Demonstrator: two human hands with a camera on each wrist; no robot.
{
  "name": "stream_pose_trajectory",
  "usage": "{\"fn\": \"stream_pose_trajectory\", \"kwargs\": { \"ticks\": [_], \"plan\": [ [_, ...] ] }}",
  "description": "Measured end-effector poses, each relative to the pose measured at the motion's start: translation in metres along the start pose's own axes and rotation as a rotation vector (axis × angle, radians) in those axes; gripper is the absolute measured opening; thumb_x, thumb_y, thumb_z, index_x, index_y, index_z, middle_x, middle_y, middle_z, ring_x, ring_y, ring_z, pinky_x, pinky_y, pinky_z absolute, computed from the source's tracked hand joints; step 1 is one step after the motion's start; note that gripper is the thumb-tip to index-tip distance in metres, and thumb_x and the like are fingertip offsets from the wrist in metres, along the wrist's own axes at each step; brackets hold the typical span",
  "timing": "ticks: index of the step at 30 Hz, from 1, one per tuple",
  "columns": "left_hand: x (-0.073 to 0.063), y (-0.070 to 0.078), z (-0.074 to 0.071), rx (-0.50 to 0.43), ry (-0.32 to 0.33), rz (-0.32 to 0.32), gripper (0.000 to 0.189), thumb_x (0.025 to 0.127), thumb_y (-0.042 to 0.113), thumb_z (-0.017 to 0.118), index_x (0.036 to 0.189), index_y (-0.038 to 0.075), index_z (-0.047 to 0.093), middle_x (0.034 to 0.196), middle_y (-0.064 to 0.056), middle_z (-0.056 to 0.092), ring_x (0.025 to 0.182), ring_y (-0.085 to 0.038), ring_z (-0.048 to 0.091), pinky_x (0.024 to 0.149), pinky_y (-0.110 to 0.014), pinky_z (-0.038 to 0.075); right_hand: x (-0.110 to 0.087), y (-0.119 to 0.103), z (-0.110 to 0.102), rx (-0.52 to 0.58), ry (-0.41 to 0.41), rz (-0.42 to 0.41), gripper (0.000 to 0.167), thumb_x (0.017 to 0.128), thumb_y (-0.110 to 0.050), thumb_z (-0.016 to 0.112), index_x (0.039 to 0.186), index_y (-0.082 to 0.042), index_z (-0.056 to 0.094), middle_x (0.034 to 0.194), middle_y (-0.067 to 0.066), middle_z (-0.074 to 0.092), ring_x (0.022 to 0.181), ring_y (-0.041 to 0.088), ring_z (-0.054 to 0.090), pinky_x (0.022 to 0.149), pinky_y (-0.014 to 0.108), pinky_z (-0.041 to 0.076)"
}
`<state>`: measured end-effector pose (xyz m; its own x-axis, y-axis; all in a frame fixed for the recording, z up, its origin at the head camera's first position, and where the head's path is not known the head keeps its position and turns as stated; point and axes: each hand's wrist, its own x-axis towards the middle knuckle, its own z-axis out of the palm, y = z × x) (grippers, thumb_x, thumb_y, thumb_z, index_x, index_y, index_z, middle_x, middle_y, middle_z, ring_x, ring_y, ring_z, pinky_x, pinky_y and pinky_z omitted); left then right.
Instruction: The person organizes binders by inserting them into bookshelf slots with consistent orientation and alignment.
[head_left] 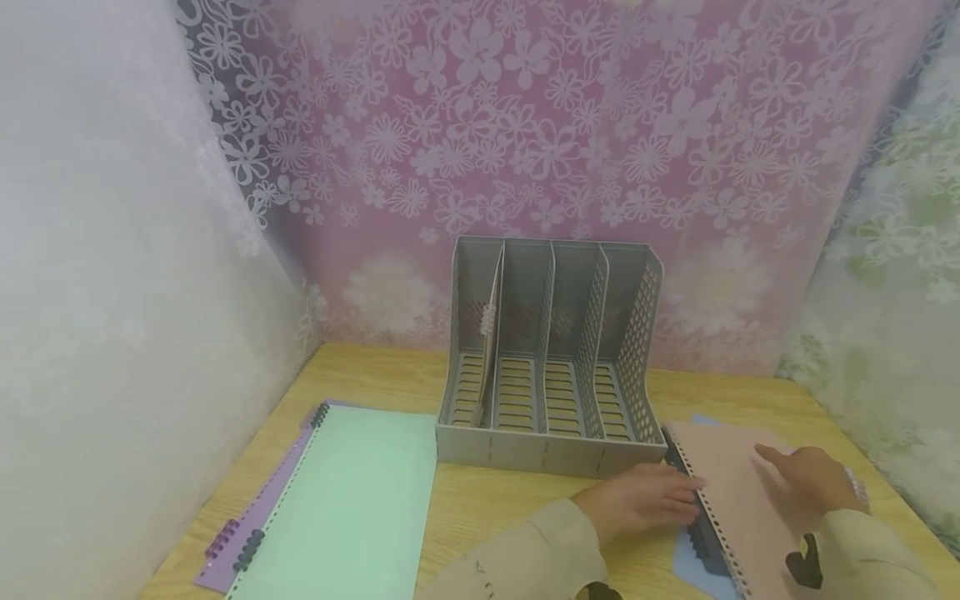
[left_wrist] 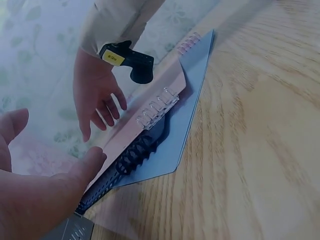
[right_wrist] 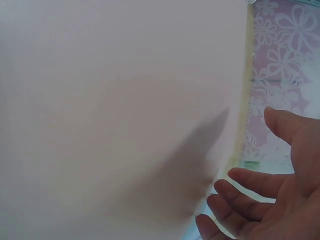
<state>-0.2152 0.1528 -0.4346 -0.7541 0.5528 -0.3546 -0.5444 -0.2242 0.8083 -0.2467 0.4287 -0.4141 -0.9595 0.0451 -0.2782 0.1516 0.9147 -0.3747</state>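
A pink loose-leaf notebook (head_left: 723, 458) lies on top of a stack at the right of the table. Under it show the edge of a black ring-bound notebook (head_left: 703, 542) and a blue cover (head_left: 688, 565). My left hand (head_left: 637, 500) is at the stack's left, ring-bound edge, fingertips overlapping the pink cover's rim in the head view; thumb and fingers stand apart in the left wrist view. Over the pink cover's right side is my right hand (head_left: 813, 479), palm facing inward. Its relaxed fingers (right_wrist: 250, 182) are spread near the cover's edge, gripping nothing.
A grey file rack (head_left: 547, 450) with several upright slots stands at the back centre; a thin ring-bound notebook (head_left: 489, 342) leans in its leftmost slot. At left, a mint-green notebook (head_left: 360, 492) overlaps a purple one (head_left: 258, 508). Floral curtains (head_left: 525, 125) hang behind the table.
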Motion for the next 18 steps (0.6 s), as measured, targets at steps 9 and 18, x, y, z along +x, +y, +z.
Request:
{"fn": "stream_pose_trajectory", "kwargs": {
  "ticks": [9, 18],
  "plan": [
    [0.004, 0.001, 0.01, -0.053, 0.017, -0.02, 0.025, 0.093, 0.001, 0.056, 0.113, -0.011, 0.063, 0.114, -0.035, 0.058, 0.116, -0.049, 0.054, 0.103, -0.052, 0.042, 0.002, 0.007, 0.0, 0.015, 0.029, 0.049, 0.079, 0.098, -0.056, 0.035, 0.086, 0.018, 0.06, 0.081, 0.03, 0.062, 0.071, 0.036, 0.062, 0.066, 0.053, 0.049],
    [0.003, -0.002, 0.019, -0.175, 0.08, -0.079, 0.042, 0.092, 0.006, 0.057, 0.13, -0.01, 0.046, 0.11, -0.045, 0.051, 0.116, -0.06, 0.046, 0.106, -0.06, 0.034, 0.001, 0.01, -0.004, -0.015, 0.013, 0.115, 0.091, 0.097, -0.061, 0.032, 0.108, 0.026, 0.053, 0.105, 0.045, 0.054, 0.085, 0.055, 0.059, 0.07, 0.059, 0.049]
  ]
}}
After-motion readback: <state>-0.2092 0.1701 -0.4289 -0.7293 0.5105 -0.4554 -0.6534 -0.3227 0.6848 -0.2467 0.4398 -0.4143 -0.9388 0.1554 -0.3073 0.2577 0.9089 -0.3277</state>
